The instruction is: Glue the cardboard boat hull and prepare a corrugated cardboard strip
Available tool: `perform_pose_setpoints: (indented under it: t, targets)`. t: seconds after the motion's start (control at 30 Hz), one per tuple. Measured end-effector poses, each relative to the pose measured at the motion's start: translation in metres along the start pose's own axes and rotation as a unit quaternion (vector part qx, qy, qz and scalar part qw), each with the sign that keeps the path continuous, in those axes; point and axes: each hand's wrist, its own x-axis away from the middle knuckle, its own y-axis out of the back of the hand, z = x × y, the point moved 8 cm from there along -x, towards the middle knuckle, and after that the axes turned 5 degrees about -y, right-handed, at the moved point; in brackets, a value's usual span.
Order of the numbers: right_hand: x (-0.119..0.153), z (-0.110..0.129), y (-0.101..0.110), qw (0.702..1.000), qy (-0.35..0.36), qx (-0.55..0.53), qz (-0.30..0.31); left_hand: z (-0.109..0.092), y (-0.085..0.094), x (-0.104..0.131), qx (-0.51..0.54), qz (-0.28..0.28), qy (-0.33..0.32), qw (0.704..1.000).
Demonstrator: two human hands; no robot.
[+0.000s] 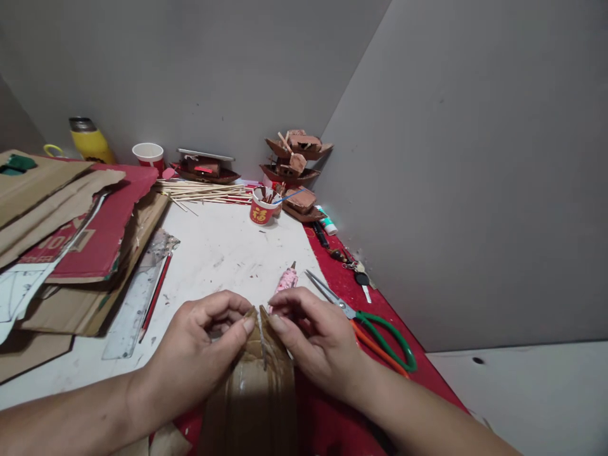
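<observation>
A brown cardboard piece (260, 399) with a glossy, tape-like surface extends from the bottom edge up to both hands. A slit runs down from its far end, between two narrow tips. My left hand (209, 335) pinches the left tip between thumb and forefinger. On the other side of the slit, my right hand (320, 335) pinches the right tip the same way. Just beyond my right hand lies a pink patterned tube (286, 280) with a dark nozzle, partly hidden by the fingers. Scissors (380, 329) with green and orange handles rest right of my right hand.
Stacked cardboard (90, 253) covers the left side, beside a ruler (135, 304) and a red pencil (156, 297). Thin sticks (204, 191), a cup (262, 208) and several model boats (289, 171) stand at the back. Keys (361, 278) lie near the right wall.
</observation>
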Motion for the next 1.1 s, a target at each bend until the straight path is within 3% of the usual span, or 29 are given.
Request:
perform_pose_setpoints:
  t: [0.3, 0.5, 0.67, 0.83, 1.1]
  targets:
    - [-0.002, -0.005, -0.006, 0.996, -0.066, -0.065, 0.020, 0.006, -0.006, 0.005, -0.001, 0.036, -0.016, 0.999]
    - [-0.002, -0.012, -0.012, 0.983, -0.120, -0.125, 0.057, 0.014, -0.007, 0.008, 0.034, 0.026, 0.019, 0.999]
    - [0.001, -0.026, -0.022, 0.950, -0.201, -0.215, 0.102, 0.018, -0.009, 0.011, 0.052, 0.035, 0.030, 0.998]
    - [0.004, -0.039, -0.034, 0.879, -0.289, -0.351, 0.144, 0.019, -0.011, 0.010, 0.059, 0.047, 0.032, 0.997]
    - [0.003, -0.038, -0.036, 0.867, -0.319, -0.346, 0.164, 0.020, -0.013, 0.006, 0.027, 0.053, 0.032, 0.998]
